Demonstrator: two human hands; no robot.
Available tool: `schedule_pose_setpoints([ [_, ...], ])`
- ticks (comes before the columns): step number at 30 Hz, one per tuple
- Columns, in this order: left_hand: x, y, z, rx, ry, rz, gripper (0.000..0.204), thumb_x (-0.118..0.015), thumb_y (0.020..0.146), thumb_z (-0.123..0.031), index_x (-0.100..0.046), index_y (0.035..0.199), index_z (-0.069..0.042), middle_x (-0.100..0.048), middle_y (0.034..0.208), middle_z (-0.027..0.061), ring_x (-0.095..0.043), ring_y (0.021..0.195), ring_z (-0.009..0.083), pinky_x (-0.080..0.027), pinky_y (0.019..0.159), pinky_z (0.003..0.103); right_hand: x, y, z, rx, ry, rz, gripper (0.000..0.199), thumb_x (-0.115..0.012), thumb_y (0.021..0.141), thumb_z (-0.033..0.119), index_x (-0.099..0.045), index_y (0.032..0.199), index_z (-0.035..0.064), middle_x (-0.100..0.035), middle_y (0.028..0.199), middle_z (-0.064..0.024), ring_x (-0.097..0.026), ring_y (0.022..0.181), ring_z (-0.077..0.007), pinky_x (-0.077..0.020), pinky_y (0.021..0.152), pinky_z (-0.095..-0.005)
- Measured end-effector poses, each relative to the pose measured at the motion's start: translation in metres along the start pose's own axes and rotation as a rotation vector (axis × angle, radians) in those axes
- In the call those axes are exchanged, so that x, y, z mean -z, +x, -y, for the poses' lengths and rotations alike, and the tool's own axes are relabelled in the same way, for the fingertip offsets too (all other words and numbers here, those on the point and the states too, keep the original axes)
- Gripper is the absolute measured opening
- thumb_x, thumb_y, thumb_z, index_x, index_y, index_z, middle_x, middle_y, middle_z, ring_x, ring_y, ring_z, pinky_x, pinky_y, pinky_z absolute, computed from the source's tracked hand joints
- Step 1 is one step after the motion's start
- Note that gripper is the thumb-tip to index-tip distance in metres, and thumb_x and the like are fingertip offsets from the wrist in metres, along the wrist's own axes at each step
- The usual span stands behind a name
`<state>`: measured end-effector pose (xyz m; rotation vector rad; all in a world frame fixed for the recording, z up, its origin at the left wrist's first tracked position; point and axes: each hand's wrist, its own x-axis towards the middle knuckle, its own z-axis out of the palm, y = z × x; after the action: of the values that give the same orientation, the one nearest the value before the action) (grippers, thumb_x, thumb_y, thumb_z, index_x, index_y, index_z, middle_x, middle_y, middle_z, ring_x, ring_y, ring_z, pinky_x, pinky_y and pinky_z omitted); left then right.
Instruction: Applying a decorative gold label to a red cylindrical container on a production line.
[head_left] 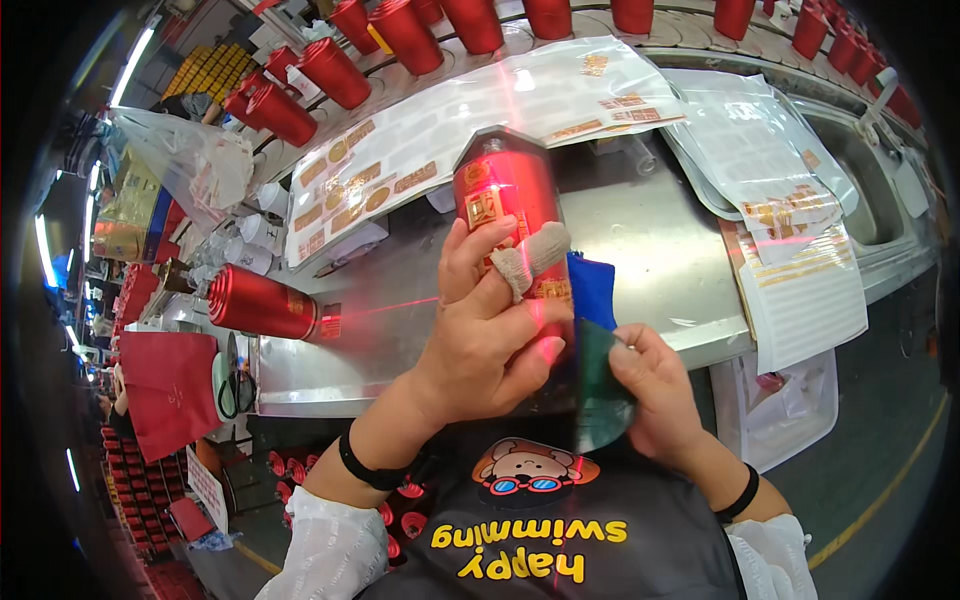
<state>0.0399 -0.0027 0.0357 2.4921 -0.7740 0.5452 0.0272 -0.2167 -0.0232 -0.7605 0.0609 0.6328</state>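
Note:
A red cylindrical bottle (535,190) with gold labels lies on its side at the middle of the metal worktop, its far end in a dark angular holder (497,133). My left hand (475,345) is closed round its near part, with pale cloth finger covers (530,260) on the fingers. Close by on the right, my right hand (655,385) pinches a dark green, see-through flexible sheet (603,400). Beyond the sheet, a blue cloth-like piece (592,283) touches the bottle's right side. Thin red light lines cross the bottle and my left hand.
Another red bottle (262,303) lies at the left, by black-handled scissors (237,385). White sticker sheets with gold labels (375,165) cover the far worktop; more sheets (800,280) lie right. Red bottles (405,35) stand along a curved conveyor. A white bin (785,410) sits lower right.

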Motion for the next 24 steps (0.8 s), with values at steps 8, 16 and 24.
schedule_pose_setpoints([
  [8,0.004,-0.024,0.003,0.060,-0.141,-0.087,0.023,-0.066,0.083,-0.022,-0.069,0.102,-0.010,-0.058,0.131,0.0203,-0.036,0.135,0.0409,-0.016,0.115,0.054,0.001,0.023,0.034,0.671,-0.861,-0.073,0.028,-0.066,0.089,0.003,-0.053,0.113,0.0043,-0.062,0.096,-0.0067,-0.060,0.083,-0.0114,-0.0507,0.073,-0.0257],
  [16,-0.010,-0.047,0.005,0.190,-0.217,-0.266,0.047,-0.070,0.081,-0.022,-0.057,0.124,-0.007,-0.058,0.126,0.0163,-0.038,0.134,0.0394,-0.017,0.116,0.056,-0.009,0.039,0.036,1.282,-1.444,0.301,0.036,-0.075,0.063,0.000,-0.064,0.096,0.0105,-0.061,0.090,-0.0034,-0.056,0.078,-0.0211,-0.0393,0.076,-0.0390],
  [24,-0.020,-0.056,0.007,0.161,-0.208,-0.305,0.061,-0.074,0.080,-0.024,-0.049,0.132,-0.005,-0.051,0.132,0.0213,-0.039,0.133,0.0399,-0.017,0.116,0.058,-0.019,0.036,0.055,1.202,-1.447,0.411,0.038,-0.075,0.057,0.003,-0.069,0.094,0.0113,-0.060,0.088,-0.0009,-0.052,0.076,-0.0213,-0.0393,0.074,-0.0380],
])
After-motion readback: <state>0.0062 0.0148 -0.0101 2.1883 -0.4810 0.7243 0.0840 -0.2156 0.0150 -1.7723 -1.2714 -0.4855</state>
